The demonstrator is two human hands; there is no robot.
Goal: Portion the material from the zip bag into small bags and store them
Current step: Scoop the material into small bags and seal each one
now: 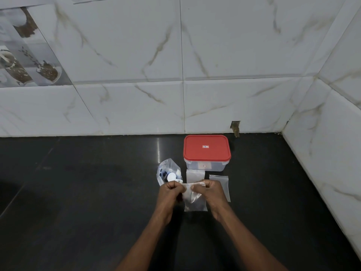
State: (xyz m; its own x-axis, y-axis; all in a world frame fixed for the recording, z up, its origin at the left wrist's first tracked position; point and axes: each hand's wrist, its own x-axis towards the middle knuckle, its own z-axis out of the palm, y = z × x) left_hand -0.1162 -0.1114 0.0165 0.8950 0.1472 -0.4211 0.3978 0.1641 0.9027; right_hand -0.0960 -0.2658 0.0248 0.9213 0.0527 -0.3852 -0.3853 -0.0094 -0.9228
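small bag [192,193] is being pinched at its top edge by the left hand [171,194] and right hand [214,192], with the zip bag [165,170] lying just beyond the left hand.

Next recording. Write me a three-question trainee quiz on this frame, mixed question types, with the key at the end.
1. Fill in: the zip bag sits to the ___ of the container.
2. What do the left hand and right hand pinch? A) the zip bag B) a small bag C) the lid
3. True or false: the container is open.
Key: 1 left; 2 B; 3 false, the red lid is on.
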